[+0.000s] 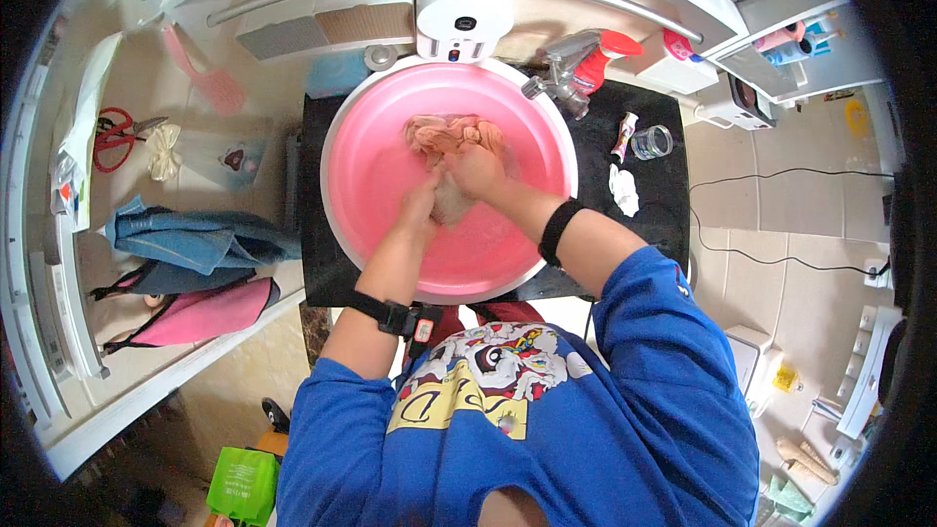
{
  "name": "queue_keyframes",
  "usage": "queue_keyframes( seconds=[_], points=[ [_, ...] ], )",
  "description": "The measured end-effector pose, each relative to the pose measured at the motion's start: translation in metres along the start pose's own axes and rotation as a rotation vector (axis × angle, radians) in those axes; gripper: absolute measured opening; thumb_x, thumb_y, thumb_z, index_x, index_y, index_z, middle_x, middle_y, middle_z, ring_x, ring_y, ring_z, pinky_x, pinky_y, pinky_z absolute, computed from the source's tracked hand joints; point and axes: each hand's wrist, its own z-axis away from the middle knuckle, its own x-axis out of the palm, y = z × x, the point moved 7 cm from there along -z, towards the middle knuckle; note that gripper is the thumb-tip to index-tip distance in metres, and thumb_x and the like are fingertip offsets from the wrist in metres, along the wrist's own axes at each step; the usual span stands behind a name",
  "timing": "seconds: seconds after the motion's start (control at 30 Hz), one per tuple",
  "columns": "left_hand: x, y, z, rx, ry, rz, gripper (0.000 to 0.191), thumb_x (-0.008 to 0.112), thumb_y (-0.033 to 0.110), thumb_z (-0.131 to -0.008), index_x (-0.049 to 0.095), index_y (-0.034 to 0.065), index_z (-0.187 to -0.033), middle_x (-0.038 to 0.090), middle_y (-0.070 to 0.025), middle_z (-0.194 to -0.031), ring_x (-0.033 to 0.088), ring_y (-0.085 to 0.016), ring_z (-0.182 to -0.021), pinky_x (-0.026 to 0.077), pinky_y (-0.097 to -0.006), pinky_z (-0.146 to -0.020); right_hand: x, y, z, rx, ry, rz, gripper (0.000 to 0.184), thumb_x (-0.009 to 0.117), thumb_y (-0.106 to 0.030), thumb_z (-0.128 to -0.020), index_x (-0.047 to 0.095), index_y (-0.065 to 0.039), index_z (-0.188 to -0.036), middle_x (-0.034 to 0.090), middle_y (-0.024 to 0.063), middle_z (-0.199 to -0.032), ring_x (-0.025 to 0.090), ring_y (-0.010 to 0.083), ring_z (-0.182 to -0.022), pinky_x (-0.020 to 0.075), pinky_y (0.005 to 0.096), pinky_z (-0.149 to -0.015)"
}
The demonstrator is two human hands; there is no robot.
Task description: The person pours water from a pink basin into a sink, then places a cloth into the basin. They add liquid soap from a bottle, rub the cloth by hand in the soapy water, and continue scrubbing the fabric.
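Note:
A pink plastic basin (366, 227) sits in front of me, and what looks like water covers its bottom. In it lies a bunched, wet, peach-brown cloth (454, 133), crumpled toward the far side. My left hand (421, 201) grips a paler part of the cloth near the basin's middle. Close beside it, my right hand (476, 170) is closed on the same cloth, knuckles up. Some of the fabric hangs below and between the two hands. The fingertips are partly hidden in the folds.
A metal faucet (560, 91) and a red-topped bottle (600, 62) stand behind the basin's right rim. On the black counter (651, 234) are a tube (624, 137), a glass jar (651, 142) and a crumpled white tissue (624, 190). Cloths (198, 238) hang at the left.

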Motion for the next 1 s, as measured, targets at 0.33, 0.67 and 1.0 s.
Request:
queue_keyframes(
  seconds=[0.33, 0.67, 1.0],
  points=[
    [0.016, 0.076, 0.047, 0.248, -0.019, -0.451, 0.049, 0.052, 0.034, -0.088, 0.041, 0.0077, -0.128, 0.043, -0.0124, -0.131, 0.04, -0.026, -0.121, 0.032, -0.0421, -0.099, -0.081, 0.044, -0.01, -0.156, 0.006, 0.178, 0.033, 0.052, -0.033, -0.086, 0.063, -0.004, -0.099, 0.062, 0.0189, -0.1, 0.055, 0.0326, -0.103, 0.0419, 0.0385, -0.089],
    [0.081, 0.057, -0.027, 0.083, 0.072, -0.249, 0.029, 0.05, 0.023, -0.086, 0.051, 0.0113, -0.112, 0.056, -0.0068, -0.109, 0.053, -0.019, -0.098, 0.041, -0.0331, -0.079, -0.129, 0.1, -0.039, 0.086, 0.408, -0.046, 0.024, 0.053, -0.02, -0.079, 0.066, -0.011, -0.096, 0.064, 0.0178, -0.095, 0.061, 0.033, -0.089, 0.0473, 0.0402, -0.081],
    [0.067, 0.03, -0.09, 0.142, 0.204, -0.439, 0.02, 0.053, 0.023, -0.085, 0.054, 0.0148, -0.104, 0.06, 0.0012, -0.081, 0.056, -0.014, -0.074, 0.042, -0.0287, -0.063, -0.153, 0.139, -0.031, 0.22, 0.365, 0.083, 0.022, 0.049, -0.02, -0.081, 0.067, -0.007, -0.085, 0.064, 0.0175, -0.091, 0.062, 0.0344, -0.086, 0.0484, 0.0417, -0.078]
  ],
)
